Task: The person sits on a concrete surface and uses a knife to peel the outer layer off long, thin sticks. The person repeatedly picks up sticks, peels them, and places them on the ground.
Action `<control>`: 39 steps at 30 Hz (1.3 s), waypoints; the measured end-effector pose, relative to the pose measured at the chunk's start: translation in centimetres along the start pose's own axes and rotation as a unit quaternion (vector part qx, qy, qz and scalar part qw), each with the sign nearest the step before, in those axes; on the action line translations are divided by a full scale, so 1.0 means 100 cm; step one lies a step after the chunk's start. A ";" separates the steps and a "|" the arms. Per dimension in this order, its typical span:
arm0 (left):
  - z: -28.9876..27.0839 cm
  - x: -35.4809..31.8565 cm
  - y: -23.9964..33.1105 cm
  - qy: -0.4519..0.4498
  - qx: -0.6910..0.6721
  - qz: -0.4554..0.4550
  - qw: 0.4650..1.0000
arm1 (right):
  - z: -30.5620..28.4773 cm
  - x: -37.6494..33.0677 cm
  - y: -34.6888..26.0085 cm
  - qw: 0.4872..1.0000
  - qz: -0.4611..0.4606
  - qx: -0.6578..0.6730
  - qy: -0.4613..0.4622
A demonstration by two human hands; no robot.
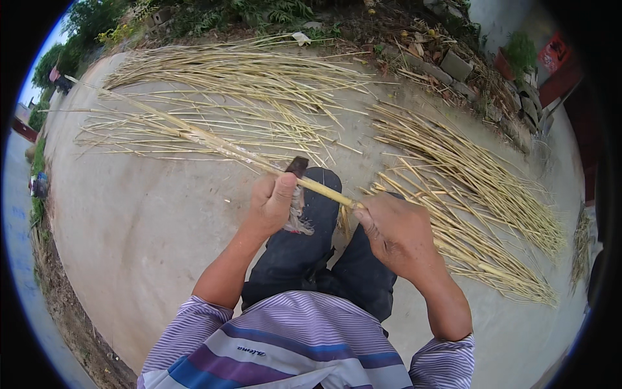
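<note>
A long pale-yellow stalk (220, 144) slants across in front of me, from the far left down to the middle. My right hand (403, 235) is closed round its thicker near end, above my right knee. My left hand (271, 202) is closed on a short dark blade (297, 165), with its thumb pressed along the stalk. The blade stands against the stalk's far side. Below it, a ragged pale cloth (299, 214) hangs beside my left fingers; it seems wrapped round the blade's handle, which is mostly hidden.
Spread-out stalks (240, 68) lie on the concrete (149, 220) ahead and to the left. Another long pile of stalks (476, 188) lies to my right. Concrete blocks (456, 66) and dry litter line the far right edge. My dark-trousered knees (317, 194) are beneath my hands.
</note>
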State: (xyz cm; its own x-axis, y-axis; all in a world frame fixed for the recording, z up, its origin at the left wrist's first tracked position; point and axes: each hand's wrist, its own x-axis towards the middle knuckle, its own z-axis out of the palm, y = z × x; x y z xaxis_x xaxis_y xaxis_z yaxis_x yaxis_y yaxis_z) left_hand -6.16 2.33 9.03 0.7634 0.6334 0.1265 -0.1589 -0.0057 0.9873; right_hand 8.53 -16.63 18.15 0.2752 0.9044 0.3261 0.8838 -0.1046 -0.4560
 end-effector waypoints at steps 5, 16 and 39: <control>0.020 -0.009 0.001 -0.037 0.070 0.034 0.996 | 0.002 0.015 -0.014 1.000 -0.017 0.016 -0.001; 0.024 -0.016 0.009 0.038 0.101 0.194 0.975 | 0.024 0.024 -0.035 0.997 -0.043 0.056 0.014; -0.054 -0.040 -0.010 0.082 0.091 0.090 0.988 | 0.034 0.038 -0.049 0.995 -0.067 0.023 -0.067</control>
State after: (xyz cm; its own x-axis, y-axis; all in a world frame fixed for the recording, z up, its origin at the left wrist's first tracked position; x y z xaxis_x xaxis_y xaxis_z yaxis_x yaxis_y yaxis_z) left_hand -12.41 3.95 7.06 0.6197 0.7258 0.2988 -0.1559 -0.2593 0.9531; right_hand 3.97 -11.31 18.81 0.1001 0.9563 0.2749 0.8902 0.0374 -0.4541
